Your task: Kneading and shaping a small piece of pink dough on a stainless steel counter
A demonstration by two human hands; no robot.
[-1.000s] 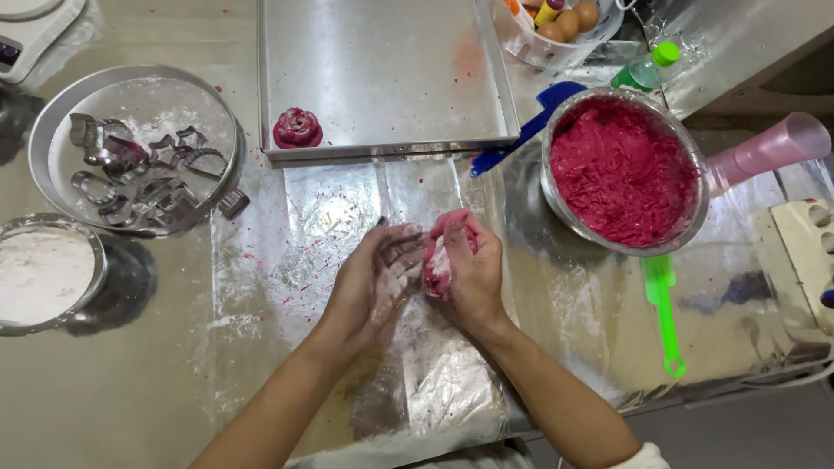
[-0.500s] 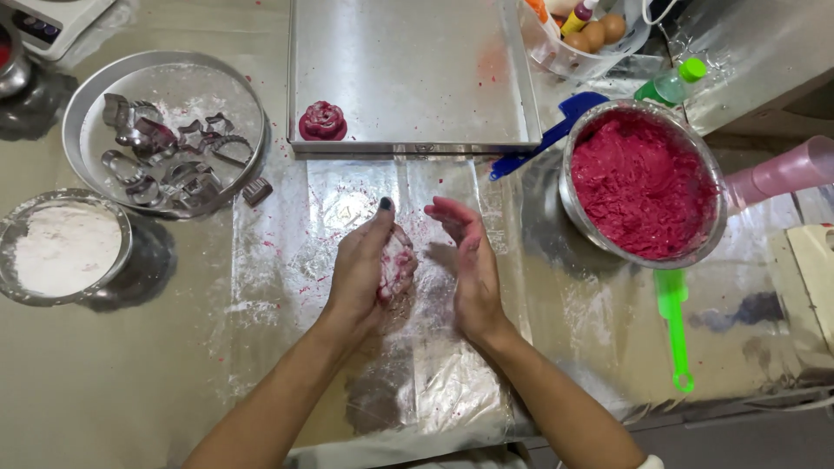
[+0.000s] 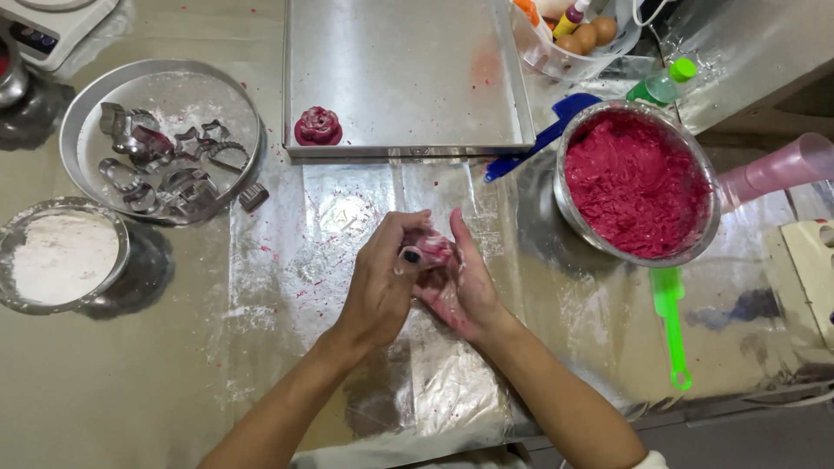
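1. The left hand point(image 3: 382, 282) and right hand point(image 3: 456, 287) meet at the frame's centre, fingers curled round one small lump of red dough point(image 3: 430, 247). The left thumb presses its top; the right palm cups it from below. Both are closed loosely on it, not clenched.
2. Risk: the dough looks soft and sticky, so it may smear onto the palms or tear if pressed too hard.
3. Risk: it is held above the plastic sheet point(image 3: 347, 217); a slip would probably drop it there, flattening its shape.
4. Risk: the red-stained fingers could mark whatever else they touch.
5. Count, upper centre: one metal tray point(image 3: 408, 61) with one shaped red piece point(image 3: 318, 127) at its lower left corner.
6. Right: one bowl point(image 3: 638, 182) of red dough, one green spatula point(image 3: 671, 321) below it, one blue scraper point(image 3: 543, 130), one pink cup point(image 3: 777, 169).
7. Left: one round pan point(image 3: 161, 139) of metal cutters, too tangled to count; one cutter point(image 3: 253, 197) lies beside the pan; one flour bowl point(image 3: 61, 256).
8. Top right: a tub point(image 3: 573, 39) with two eggs showing.
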